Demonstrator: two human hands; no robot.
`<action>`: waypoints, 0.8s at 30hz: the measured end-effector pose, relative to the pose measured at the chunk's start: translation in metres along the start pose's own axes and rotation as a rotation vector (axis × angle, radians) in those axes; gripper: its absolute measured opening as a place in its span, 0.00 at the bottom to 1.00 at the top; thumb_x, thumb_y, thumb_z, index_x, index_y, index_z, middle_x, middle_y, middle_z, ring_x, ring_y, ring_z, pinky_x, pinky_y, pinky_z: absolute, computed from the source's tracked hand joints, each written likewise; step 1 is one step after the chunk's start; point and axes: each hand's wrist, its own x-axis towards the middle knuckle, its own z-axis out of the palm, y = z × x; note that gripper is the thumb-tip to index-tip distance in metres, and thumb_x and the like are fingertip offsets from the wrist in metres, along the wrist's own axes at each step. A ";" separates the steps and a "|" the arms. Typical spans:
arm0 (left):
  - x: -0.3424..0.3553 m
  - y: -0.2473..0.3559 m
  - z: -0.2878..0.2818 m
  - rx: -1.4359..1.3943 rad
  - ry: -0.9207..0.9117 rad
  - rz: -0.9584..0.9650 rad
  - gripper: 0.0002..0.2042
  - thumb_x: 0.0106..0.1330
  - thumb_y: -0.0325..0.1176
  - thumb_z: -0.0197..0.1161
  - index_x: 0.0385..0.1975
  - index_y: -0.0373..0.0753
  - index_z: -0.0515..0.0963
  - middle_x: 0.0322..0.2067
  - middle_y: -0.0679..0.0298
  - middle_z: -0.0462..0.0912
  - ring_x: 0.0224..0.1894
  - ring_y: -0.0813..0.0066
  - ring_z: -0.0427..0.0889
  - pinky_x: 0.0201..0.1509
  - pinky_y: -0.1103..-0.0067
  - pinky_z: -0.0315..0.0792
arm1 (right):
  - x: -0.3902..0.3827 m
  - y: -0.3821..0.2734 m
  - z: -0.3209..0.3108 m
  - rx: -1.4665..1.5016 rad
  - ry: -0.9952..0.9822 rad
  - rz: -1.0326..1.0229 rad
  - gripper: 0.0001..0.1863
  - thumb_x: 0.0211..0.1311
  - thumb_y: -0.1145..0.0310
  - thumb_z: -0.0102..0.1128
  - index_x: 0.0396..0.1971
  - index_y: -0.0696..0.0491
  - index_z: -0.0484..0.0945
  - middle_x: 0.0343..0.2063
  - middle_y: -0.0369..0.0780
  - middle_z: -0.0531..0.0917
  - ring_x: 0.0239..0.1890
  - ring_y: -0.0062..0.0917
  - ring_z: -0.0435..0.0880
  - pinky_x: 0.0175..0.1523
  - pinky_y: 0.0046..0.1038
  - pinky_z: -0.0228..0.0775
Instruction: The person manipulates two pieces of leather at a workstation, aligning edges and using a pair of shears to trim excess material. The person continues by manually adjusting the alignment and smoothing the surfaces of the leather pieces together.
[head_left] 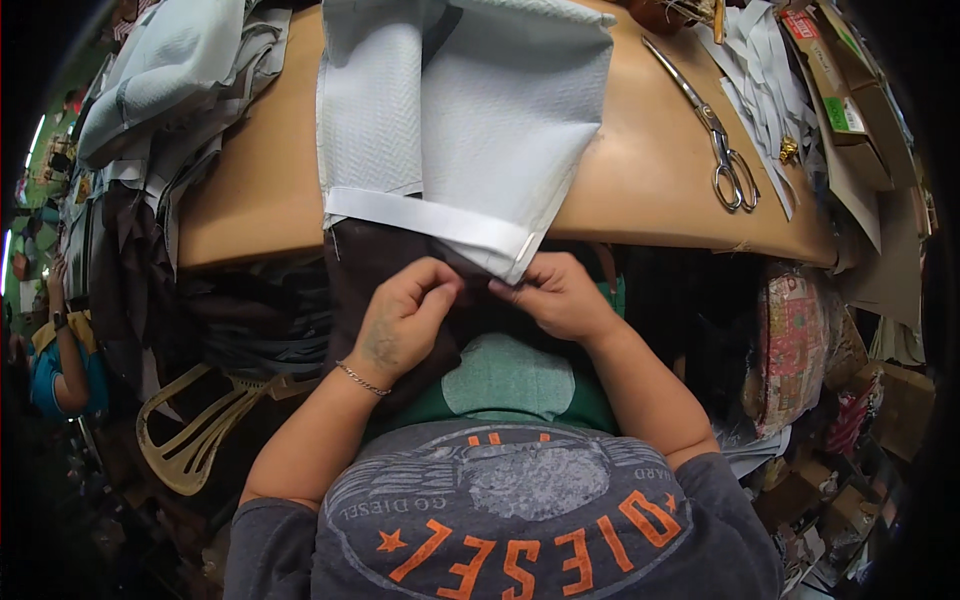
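Observation:
A pale grey quilted fabric piece lies over the table's near edge, with a white elastic strap running across its lower end. Dark brown cloth hangs below the strap toward my lap. My right hand is closed, thumb and fingers pinching the lower corner of the quilted fabric. Close beside it, my left hand is closed in a pinch in front of the dark cloth. What its fingertips hold, if anything, is too small to tell.
Metal scissors lie at the table's right, beside white fabric strips and cardboard. More quilted fabric is heaped at the left. A beige plastic chair stands lower left. Another person is at the far left.

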 end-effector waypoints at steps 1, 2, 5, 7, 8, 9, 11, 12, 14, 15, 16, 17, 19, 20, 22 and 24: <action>0.004 0.011 -0.003 0.137 0.037 0.053 0.09 0.55 0.32 0.56 0.29 0.32 0.71 0.25 0.54 0.75 0.29 0.63 0.75 0.34 0.77 0.68 | 0.001 -0.011 -0.001 0.025 0.089 -0.034 0.10 0.55 0.72 0.55 0.38 0.59 0.75 0.31 0.33 0.79 0.33 0.11 0.72 0.40 0.17 0.65; 0.008 0.018 -0.004 0.270 0.081 0.111 0.13 0.55 0.36 0.60 0.29 0.31 0.71 0.25 0.54 0.74 0.29 0.63 0.75 0.34 0.77 0.68 | 0.006 -0.024 -0.002 0.041 0.174 -0.071 0.11 0.56 0.72 0.55 0.39 0.60 0.75 0.32 0.33 0.79 0.34 0.12 0.72 0.41 0.17 0.65; 0.017 0.033 0.006 0.508 0.069 0.293 0.23 0.49 0.46 0.64 0.31 0.30 0.69 0.30 0.50 0.71 0.31 0.54 0.72 0.34 0.71 0.68 | 0.029 -0.042 -0.003 0.261 0.274 -0.092 0.10 0.54 0.72 0.58 0.36 0.59 0.73 0.32 0.33 0.78 0.34 0.13 0.74 0.40 0.17 0.66; 0.026 0.036 0.014 0.549 0.036 0.298 0.20 0.52 0.42 0.63 0.29 0.30 0.68 0.29 0.51 0.70 0.31 0.54 0.72 0.34 0.71 0.67 | 0.035 -0.041 -0.004 0.302 0.353 -0.102 0.11 0.52 0.70 0.61 0.35 0.57 0.73 0.31 0.33 0.78 0.33 0.13 0.74 0.40 0.17 0.67; 0.029 0.033 0.014 0.464 -0.011 0.298 0.18 0.52 0.40 0.62 0.28 0.30 0.68 0.28 0.53 0.69 0.30 0.58 0.70 0.34 0.74 0.66 | 0.035 -0.037 -0.003 0.327 0.380 -0.095 0.11 0.51 0.70 0.62 0.34 0.57 0.73 0.30 0.32 0.78 0.33 0.13 0.74 0.39 0.17 0.67; 0.033 0.028 0.014 0.378 -0.057 0.298 0.16 0.53 0.37 0.62 0.28 0.30 0.67 0.27 0.54 0.68 0.28 0.61 0.69 0.34 0.76 0.66 | 0.035 -0.036 -0.002 0.352 0.406 -0.088 0.12 0.50 0.69 0.63 0.34 0.57 0.74 0.30 0.32 0.78 0.32 0.13 0.74 0.39 0.17 0.67; 0.031 0.022 0.014 0.198 -0.098 0.288 0.10 0.57 0.33 0.58 0.27 0.32 0.69 0.25 0.61 0.71 0.26 0.70 0.70 0.33 0.81 0.65 | 0.029 -0.034 -0.003 0.379 0.364 -0.113 0.13 0.49 0.69 0.64 0.33 0.56 0.73 0.30 0.32 0.78 0.32 0.13 0.74 0.39 0.17 0.67; 0.028 0.023 0.010 -0.054 -0.144 0.129 0.09 0.58 0.34 0.58 0.27 0.33 0.69 0.25 0.65 0.71 0.26 0.75 0.69 0.32 0.84 0.64 | 0.025 -0.033 -0.007 0.393 0.343 -0.125 0.13 0.48 0.69 0.64 0.33 0.56 0.73 0.30 0.32 0.78 0.32 0.13 0.74 0.39 0.17 0.67; 0.024 0.033 -0.003 -0.539 -0.236 -0.187 0.08 0.60 0.34 0.56 0.27 0.36 0.70 0.24 0.72 0.70 0.27 0.86 0.66 0.31 0.88 0.62 | 0.018 -0.029 -0.020 0.186 0.236 -0.124 0.17 0.47 0.69 0.66 0.36 0.57 0.73 0.32 0.33 0.78 0.34 0.16 0.74 0.41 0.20 0.67; 0.021 0.031 -0.007 -0.572 -0.220 -0.154 0.06 0.63 0.34 0.54 0.27 0.39 0.71 0.25 0.77 0.69 0.28 0.94 0.62 0.31 0.91 0.60 | 0.017 -0.030 -0.024 0.041 0.183 -0.132 0.18 0.46 0.69 0.66 0.37 0.58 0.73 0.33 0.34 0.77 0.35 0.17 0.74 0.41 0.21 0.67; 0.020 0.031 -0.013 -0.489 -0.190 -0.149 0.07 0.62 0.34 0.54 0.27 0.37 0.70 0.23 0.75 0.70 0.28 0.91 0.64 0.31 0.89 0.61 | 0.015 -0.031 -0.025 -0.102 0.137 -0.138 0.19 0.46 0.68 0.66 0.38 0.58 0.73 0.34 0.34 0.77 0.36 0.17 0.74 0.42 0.22 0.67; 0.020 0.035 -0.017 -0.250 -0.101 -0.041 0.07 0.61 0.33 0.55 0.27 0.36 0.70 0.23 0.71 0.71 0.27 0.87 0.66 0.31 0.88 0.62 | 0.015 -0.034 -0.022 -0.248 0.109 -0.178 0.22 0.43 0.72 0.66 0.41 0.60 0.72 0.36 0.39 0.77 0.38 0.26 0.76 0.43 0.26 0.68; 0.023 0.057 -0.022 0.270 0.150 0.218 0.06 0.57 0.29 0.57 0.28 0.34 0.69 0.22 0.60 0.73 0.26 0.69 0.72 0.30 0.81 0.65 | 0.024 -0.031 -0.023 -0.606 0.133 -0.339 0.22 0.40 0.76 0.63 0.40 0.61 0.71 0.35 0.42 0.76 0.37 0.32 0.76 0.43 0.28 0.68; 0.025 0.055 -0.022 0.505 0.268 0.350 0.06 0.52 0.26 0.58 0.28 0.35 0.70 0.25 0.59 0.73 0.26 0.63 0.72 0.27 0.78 0.66 | 0.027 -0.030 -0.023 -0.787 0.144 -0.421 0.22 0.39 0.78 0.62 0.40 0.61 0.71 0.34 0.44 0.76 0.37 0.36 0.76 0.43 0.29 0.68; 0.019 0.072 -0.024 0.875 0.361 0.736 0.04 0.50 0.26 0.57 0.25 0.37 0.71 0.26 0.62 0.72 0.26 0.65 0.71 0.26 0.75 0.66 | 0.023 -0.028 -0.019 -0.912 0.190 -0.370 0.19 0.34 0.82 0.55 0.35 0.62 0.71 0.29 0.48 0.73 0.35 0.42 0.72 0.41 0.34 0.67; -0.001 0.095 -0.011 0.612 -0.010 0.890 0.05 0.47 0.24 0.59 0.24 0.36 0.73 0.24 0.61 0.73 0.24 0.65 0.72 0.29 0.74 0.67 | 0.022 -0.028 -0.014 -0.923 0.185 -0.245 0.17 0.34 0.82 0.54 0.31 0.61 0.70 0.27 0.47 0.72 0.33 0.42 0.71 0.40 0.36 0.66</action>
